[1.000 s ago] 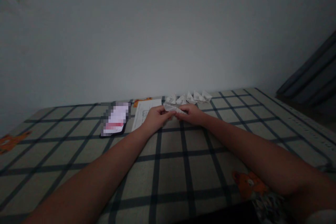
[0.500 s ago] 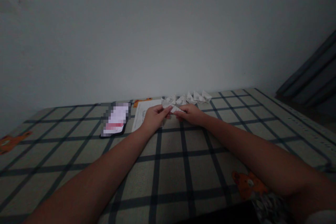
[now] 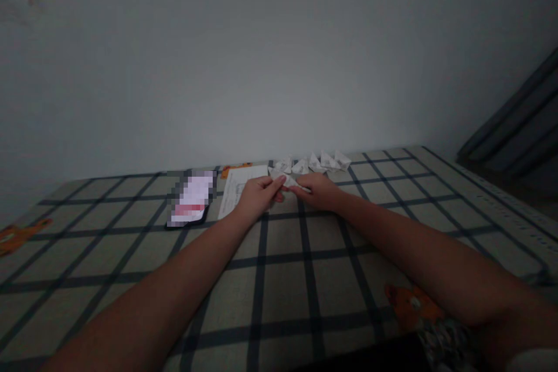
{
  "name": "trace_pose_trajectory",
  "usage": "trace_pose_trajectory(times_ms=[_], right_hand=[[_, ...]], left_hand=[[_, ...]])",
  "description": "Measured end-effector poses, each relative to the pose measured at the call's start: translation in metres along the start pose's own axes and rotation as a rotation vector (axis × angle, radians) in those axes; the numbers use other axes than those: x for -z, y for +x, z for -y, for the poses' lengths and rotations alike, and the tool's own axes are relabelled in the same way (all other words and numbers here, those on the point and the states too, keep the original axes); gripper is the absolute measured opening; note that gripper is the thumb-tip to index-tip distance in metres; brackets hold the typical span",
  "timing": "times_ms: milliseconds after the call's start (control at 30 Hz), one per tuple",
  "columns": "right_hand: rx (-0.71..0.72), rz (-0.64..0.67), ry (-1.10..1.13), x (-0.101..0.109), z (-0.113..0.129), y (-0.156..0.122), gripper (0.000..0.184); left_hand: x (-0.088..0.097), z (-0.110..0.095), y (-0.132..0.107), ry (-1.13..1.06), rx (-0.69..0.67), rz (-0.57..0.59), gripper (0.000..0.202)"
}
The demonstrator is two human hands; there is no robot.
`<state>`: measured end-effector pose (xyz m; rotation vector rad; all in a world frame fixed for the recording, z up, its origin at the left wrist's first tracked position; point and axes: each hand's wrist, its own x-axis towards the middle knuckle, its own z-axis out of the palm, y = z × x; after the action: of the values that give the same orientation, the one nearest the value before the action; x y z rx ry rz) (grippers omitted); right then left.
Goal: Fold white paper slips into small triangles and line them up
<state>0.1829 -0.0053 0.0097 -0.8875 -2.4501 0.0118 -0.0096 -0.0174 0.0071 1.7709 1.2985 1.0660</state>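
Note:
Between my two hands is a small folded piece of white paper [image 3: 291, 182], partly covered by my fingers. My left hand [image 3: 260, 193] pinches its left side between thumb and fingers. On the other side, my right hand [image 3: 319, 190] grips it, with the thumb reaching in toward the left fingertips. Just behind the hands stand several folded paper boats [image 3: 316, 163] in a row near the wall. Printed white sheets [image 3: 233, 189] lie flat beside my left hand, partly hidden by it.
A phone [image 3: 192, 200] with a lit, blurred screen lies left of the sheets. Everything rests on a checked cloth [image 3: 283, 279] with orange bear prints. A plain wall [image 3: 279, 58] rises behind, and dark draped fabric [image 3: 518, 116] hangs at the right.
My right thumb and fingers have shifted slightly on the folded paper, and less of it shows between the hands. The left hand keeps nearly the same place.

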Motion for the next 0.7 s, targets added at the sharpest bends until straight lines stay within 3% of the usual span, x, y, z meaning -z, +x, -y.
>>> trace_pose_trajectory(times_ms=[200,467,700], right_hand=[[-0.049,0.028,-0.19,-0.0016,-0.0016,-0.0039,0.042],[-0.063,0.054,-0.041,0.0042,-0.0009,-0.0012,0.049],[-0.063,0.019,-0.01,0.0031,-0.0011,-0.0006,0.035]], left_hand=[[-0.0012,-0.0018,0.0026,-0.152,0.055,0.076,0.044],[-0.0042,0.0012,0.0025,-0.354,0.031,0.13,0.046],[-0.004,0.0028,0.0025,-0.286,-0.005,0.138,0.047]])
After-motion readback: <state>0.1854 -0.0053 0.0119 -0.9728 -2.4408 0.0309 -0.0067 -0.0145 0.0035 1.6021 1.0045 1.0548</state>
